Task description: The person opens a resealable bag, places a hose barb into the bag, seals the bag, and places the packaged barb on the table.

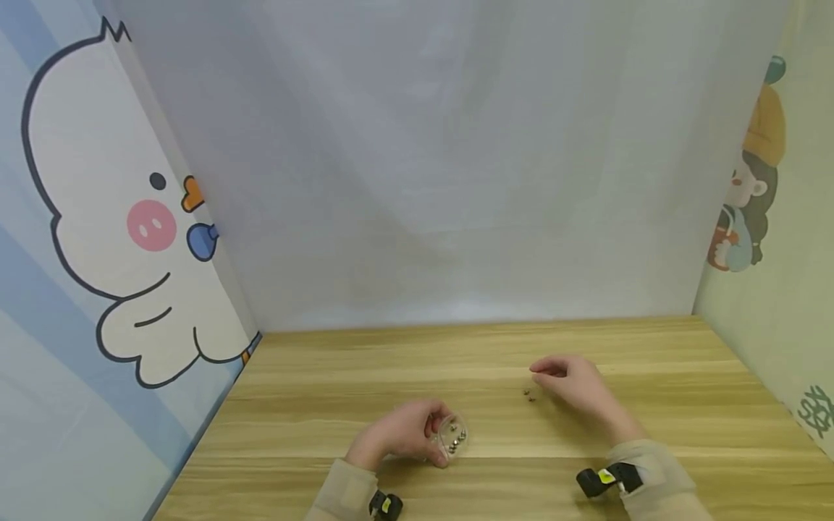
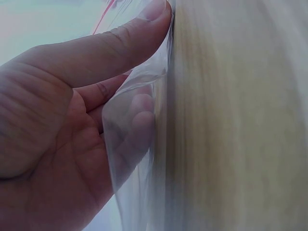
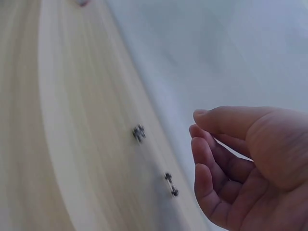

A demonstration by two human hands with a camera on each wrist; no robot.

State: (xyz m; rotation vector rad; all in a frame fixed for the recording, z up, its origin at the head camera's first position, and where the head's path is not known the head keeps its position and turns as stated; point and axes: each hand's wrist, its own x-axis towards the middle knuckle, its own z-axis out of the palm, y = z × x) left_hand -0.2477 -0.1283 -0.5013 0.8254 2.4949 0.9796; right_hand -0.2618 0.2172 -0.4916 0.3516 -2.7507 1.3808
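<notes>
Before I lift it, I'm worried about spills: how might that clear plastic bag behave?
The clear plastic bag is probably floppy: it creases under the left hand. Small metallic pieces inside look loose and might slide.

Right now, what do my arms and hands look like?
Your left hand and right hand are ungloved. The left cuff and right cuff are pale beige. Beside them, the left device and right device are black, with yellow patches.

Left hand (image 1: 405,433) grips, thumb (image 2: 103,52) extended — right hand (image 1: 578,383) hovers, fingers (image 3: 204,185) loosely bent.
</notes>
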